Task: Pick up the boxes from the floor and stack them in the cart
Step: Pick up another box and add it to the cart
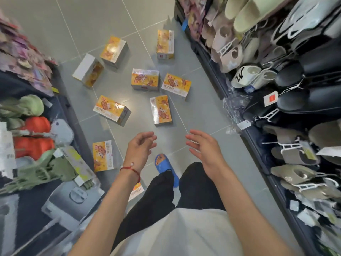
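While both hands hang out front with nothing in them, the boxes [144, 79] are all down on the floor [199, 115] — I count nine or so scattered along the aisle, one half hidden behind the left arm [110, 200]. The left hand [140, 148] and right hand [204, 150] are loosely spread, fingers a bit curled, palms turned toward each other, touching nothing.

The closest target looks like the near box [160, 110]. It lies flat just ahead of the fingertips, roughly in line with the gap between the hands. Its long axis runs away from the person, so my guess is a two-handed grab on the long sides would work — the left hand is a touch nearer.

A second box [102, 156] sits by the left shelf [77, 126], off to the side of the left wrist, long axis also pointing away. The cart isn't in view, so I can't say where the stack goes.
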The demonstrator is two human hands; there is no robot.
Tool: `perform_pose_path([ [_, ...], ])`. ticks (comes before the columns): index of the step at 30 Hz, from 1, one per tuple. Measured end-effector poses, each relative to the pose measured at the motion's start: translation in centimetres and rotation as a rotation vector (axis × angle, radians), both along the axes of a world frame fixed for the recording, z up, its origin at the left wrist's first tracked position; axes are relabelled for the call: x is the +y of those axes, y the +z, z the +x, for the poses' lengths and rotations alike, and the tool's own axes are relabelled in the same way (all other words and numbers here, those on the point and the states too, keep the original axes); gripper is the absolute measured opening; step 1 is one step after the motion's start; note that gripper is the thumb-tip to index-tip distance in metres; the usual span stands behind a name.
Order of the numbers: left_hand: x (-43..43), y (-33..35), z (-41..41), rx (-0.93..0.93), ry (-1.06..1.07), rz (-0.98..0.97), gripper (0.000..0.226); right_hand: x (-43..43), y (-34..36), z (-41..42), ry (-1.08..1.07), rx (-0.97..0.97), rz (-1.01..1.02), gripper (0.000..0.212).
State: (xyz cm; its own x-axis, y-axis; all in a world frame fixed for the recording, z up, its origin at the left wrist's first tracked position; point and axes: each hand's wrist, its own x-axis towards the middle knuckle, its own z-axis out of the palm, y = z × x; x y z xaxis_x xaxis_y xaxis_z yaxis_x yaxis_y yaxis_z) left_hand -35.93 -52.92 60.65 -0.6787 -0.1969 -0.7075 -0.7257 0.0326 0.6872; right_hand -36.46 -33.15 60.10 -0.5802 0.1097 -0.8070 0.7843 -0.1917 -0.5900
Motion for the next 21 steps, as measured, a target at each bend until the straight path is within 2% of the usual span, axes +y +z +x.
perform_pose_path([
  [8, -1.7, -1.4, -11.8, -0.07, -0.092, -0.044, 0.016, -1.0, -2.4, -9.7, -0.117, -0.053, -0.038, 0.022],
  [16, -0.6, -4.1, -22.3, -0.159, -0.191, -0.067, 0.017, -1.0, -3.7, -19.5, -0.136, -0.114, -0.013, 0.016],
  [21, -1.6, -7.1, -27.9, -0.235, -0.263, -0.073, 0.013, -2.2, -5.4, -22.6, -0.265, -0.201, 0.018, 0.026],
])
